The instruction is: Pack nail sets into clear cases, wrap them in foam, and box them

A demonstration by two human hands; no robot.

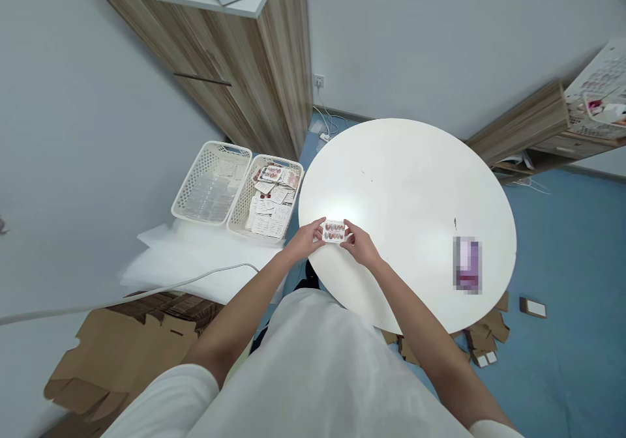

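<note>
Between my two hands is a small white card of press-on nails (334,231), with two rows of pinkish, glossy nail shapes facing up. My left hand (305,240) grips its left edge, thumb below and forefinger above. The right edge is pinched the same way by my right hand (360,243). Both hands are over the near left part of a white oval table (405,184). Whether the card touches the tabletop, I cannot tell.
Left of the table, a white basket (237,211) holds many similar cards; another basket (182,197) contains clear plastic pieces. A blurred purple item (468,265) lies on the table's right side. Flattened cardboard (122,353) is at lower left. A wooden cabinet (274,60) stands behind.
</note>
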